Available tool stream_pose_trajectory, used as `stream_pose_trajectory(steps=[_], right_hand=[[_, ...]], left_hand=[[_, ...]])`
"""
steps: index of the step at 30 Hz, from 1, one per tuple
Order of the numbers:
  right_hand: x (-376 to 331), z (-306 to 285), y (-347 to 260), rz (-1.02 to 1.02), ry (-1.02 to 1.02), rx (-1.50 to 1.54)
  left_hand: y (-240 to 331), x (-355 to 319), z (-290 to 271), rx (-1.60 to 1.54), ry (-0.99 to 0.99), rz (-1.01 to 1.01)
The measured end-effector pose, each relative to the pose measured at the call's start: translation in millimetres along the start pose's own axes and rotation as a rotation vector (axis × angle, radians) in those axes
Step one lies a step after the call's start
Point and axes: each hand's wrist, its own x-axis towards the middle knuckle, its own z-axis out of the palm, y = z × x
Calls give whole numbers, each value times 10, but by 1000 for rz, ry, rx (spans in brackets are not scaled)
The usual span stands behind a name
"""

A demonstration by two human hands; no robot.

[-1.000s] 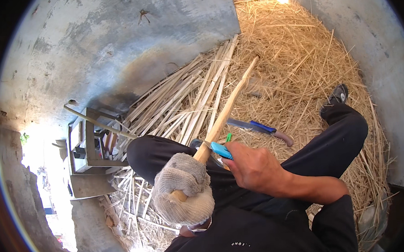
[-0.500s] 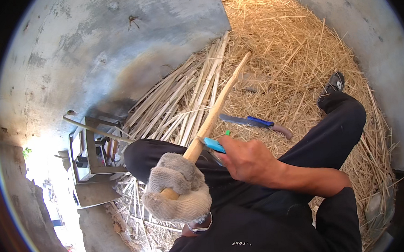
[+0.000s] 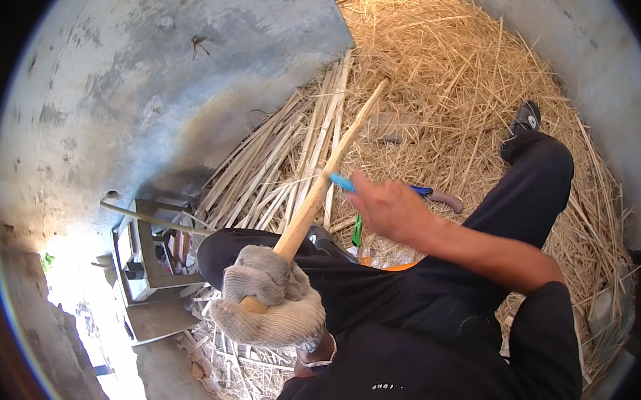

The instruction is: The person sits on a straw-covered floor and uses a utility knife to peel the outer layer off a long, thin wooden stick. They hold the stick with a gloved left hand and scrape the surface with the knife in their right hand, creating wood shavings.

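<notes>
My left hand [image 3: 267,297], in a grey-beige knitted work glove, is closed around the thick lower end of a pale, peeled wooden stick [image 3: 310,205]. The stick slants away up and to the right, and its butt pokes out below the glove. In my bare right hand [image 3: 393,209] is a small light-blue hand tool [image 3: 342,182]. Its tip is at the stick's right side, about midway along. My fingers cover most of this tool, so its exact kind does not show.
Beyond the right hand lies a knife with a brown handle [image 3: 447,201], partly hidden. A green item [image 3: 357,231] and an orange thing [image 3: 401,266] are between my legs. Split strips [image 3: 310,139] and straw [image 3: 466,69] cover the floor. A wooden rack [image 3: 144,256] stands left.
My right hand has moved up along the stick with the light-blue tool. The left hand and stick have shifted slightly left. More of the green and orange items now shows.
</notes>
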Motion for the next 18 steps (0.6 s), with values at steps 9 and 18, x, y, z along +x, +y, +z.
stream_pose_trajectory(steps=[9, 18], right_hand=[[218, 284, 468, 74, 109, -67], [297, 231, 297, -24, 38, 39]], left_hand=[[-17, 46, 156, 93, 91, 33], [54, 124, 35, 76, 38, -27]])
